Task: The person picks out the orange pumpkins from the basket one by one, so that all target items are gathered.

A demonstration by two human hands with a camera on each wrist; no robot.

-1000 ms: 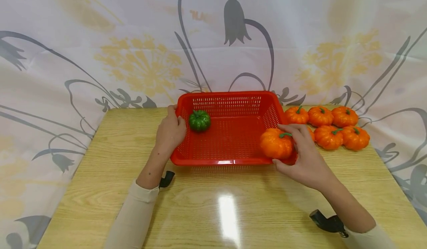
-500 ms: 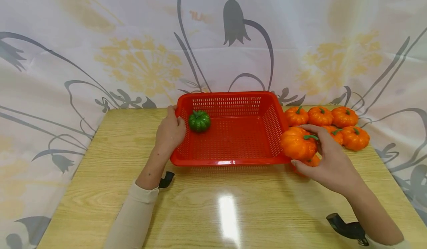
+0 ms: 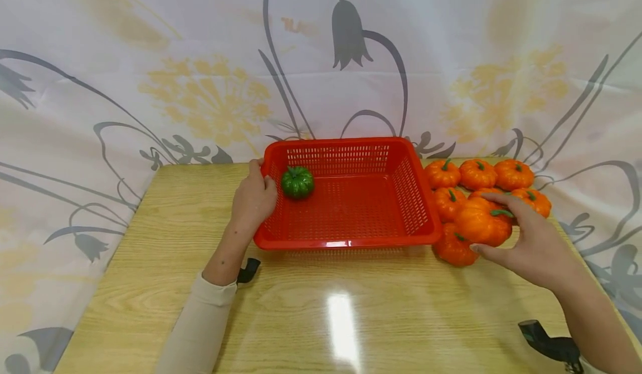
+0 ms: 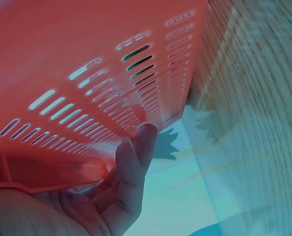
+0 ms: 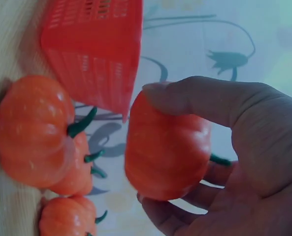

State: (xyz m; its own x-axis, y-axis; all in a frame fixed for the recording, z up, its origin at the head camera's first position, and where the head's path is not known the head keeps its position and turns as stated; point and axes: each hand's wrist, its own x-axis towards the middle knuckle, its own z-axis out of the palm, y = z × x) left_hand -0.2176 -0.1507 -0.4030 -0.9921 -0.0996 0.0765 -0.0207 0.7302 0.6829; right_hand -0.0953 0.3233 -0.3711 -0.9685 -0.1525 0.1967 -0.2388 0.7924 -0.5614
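Note:
My right hand (image 3: 539,246) holds an orange toy pumpkin (image 3: 473,222) with a green stem, pinched between thumb and fingers. In the right wrist view the pumpkin (image 5: 168,147) hangs off the table, apart from the red basket (image 5: 94,73). On the basket's left side my left hand (image 3: 254,195) grips the rim; in the left wrist view its fingers (image 4: 131,164) lie against the outside of the slotted wall (image 4: 96,113). Inside the basket (image 3: 346,244), toward the left, sits a green pumpkin (image 3: 297,183).
Several orange pumpkins (image 3: 478,174) stand in rows right of the basket, some partly hidden by the held one. The nearest pumpkin (image 3: 455,247) sits by the basket's front right corner. A patterned cloth (image 3: 321,73) hangs behind the wooden table (image 3: 281,312).
My right hand has carried the orange pumpkin rightward, from over the basket's right end to above the other pumpkins. The left hand stays on the basket rim.

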